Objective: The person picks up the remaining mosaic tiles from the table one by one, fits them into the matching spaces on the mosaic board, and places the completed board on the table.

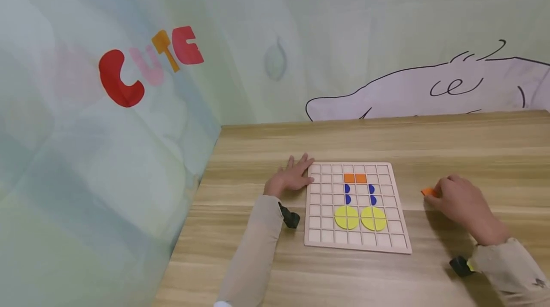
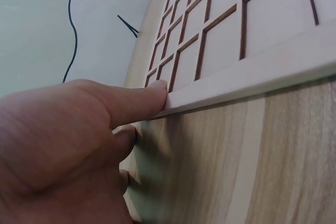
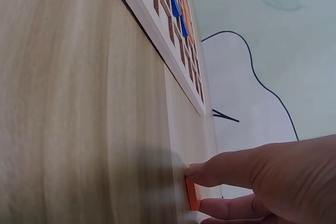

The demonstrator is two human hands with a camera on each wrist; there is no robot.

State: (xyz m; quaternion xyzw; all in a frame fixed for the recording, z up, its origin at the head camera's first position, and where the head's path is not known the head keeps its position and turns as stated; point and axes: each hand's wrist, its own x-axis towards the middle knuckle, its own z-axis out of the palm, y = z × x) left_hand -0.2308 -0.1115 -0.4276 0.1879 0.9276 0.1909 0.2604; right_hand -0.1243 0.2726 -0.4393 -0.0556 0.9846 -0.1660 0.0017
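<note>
A pale wooden grid board (image 1: 327, 236) lies flat on the table. My left hand (image 1: 292, 176) rests at its upper left edge with fingers spread; in the left wrist view the thumb (image 2: 142, 100) touches the board's rim (image 2: 226, 83). Off to the board's right, my right hand (image 1: 464, 204) pinches an orange tile (image 1: 427, 192) between thumb and fingers, close over the table. Two orange squares (image 1: 350, 178) sit side by side in the grid. Below them are two columns of blue half-circles (image 1: 347, 199), then two yellow circles (image 1: 341, 222) made of quarter pieces.
The wood-grain table (image 1: 258, 144) extends around the board on all sides. Behind it hangs a pale backdrop (image 1: 365, 20) with a line-drawn animal. Another sheet (image 1: 56, 168), with colourful letters, covers the left side. Each wrist carries a small black camera (image 1: 290, 216).
</note>
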